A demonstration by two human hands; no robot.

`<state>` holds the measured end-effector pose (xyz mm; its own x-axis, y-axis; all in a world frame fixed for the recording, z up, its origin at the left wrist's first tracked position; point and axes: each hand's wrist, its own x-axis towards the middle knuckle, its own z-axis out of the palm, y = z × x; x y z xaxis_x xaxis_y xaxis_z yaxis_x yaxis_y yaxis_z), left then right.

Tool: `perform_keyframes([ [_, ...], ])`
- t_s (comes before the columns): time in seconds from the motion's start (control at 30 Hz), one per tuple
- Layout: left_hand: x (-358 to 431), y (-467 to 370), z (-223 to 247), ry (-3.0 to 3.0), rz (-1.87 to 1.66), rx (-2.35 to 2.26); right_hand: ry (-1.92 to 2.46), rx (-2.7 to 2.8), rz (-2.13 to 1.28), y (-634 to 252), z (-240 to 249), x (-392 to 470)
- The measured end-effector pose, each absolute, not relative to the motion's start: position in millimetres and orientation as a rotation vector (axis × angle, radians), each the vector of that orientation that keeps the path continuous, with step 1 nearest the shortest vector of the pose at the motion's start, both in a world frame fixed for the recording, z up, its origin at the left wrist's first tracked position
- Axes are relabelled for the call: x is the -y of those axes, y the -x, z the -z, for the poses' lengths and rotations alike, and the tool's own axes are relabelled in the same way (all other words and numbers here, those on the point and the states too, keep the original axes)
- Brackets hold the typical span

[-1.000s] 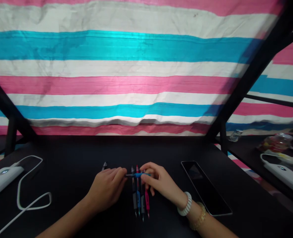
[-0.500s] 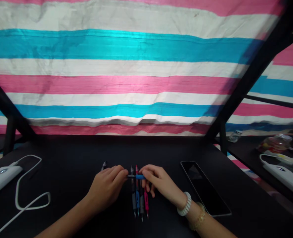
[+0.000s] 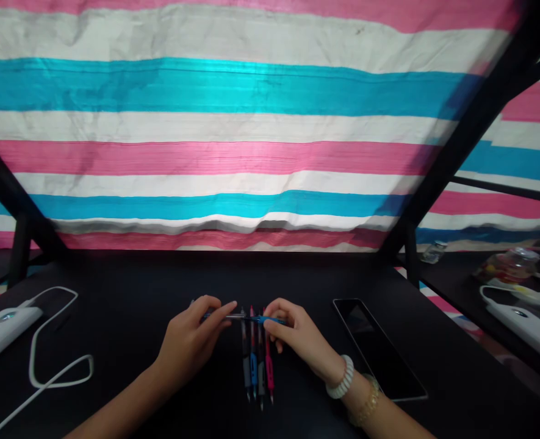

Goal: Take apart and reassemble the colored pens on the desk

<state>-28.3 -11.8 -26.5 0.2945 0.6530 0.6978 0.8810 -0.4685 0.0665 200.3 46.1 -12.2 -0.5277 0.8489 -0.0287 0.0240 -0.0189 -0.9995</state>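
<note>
The left hand [image 3: 190,338] has slid leftward and pinches one end of the blue pen [image 3: 246,317], now drawn out longer than before; the right hand [image 3: 297,335] pinches its other end, crosswise over the row of pens [image 3: 257,366] on the counter [image 3: 127,366].

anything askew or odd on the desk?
Only one thing: a blue pen is held crosswise between the left hand and right hand, above the row of pens lying parallel on the black table. No spill or damage visible.
</note>
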Motion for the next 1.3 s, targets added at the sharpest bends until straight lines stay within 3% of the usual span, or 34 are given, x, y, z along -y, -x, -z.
perform_keyframes([
  [0.77,3,38,19,2.673,1.743,1.824,0.952,1.152,-1.688,-207,10,-52],
  [1.03,-1,40,28,2.322,2.533,2.161,0.949,1.059,-1.623,-210,12,-56],
  [1.3,1,35,23,2.103,2.829,2.351,0.947,1.097,-1.48,-211,16,-58],
])
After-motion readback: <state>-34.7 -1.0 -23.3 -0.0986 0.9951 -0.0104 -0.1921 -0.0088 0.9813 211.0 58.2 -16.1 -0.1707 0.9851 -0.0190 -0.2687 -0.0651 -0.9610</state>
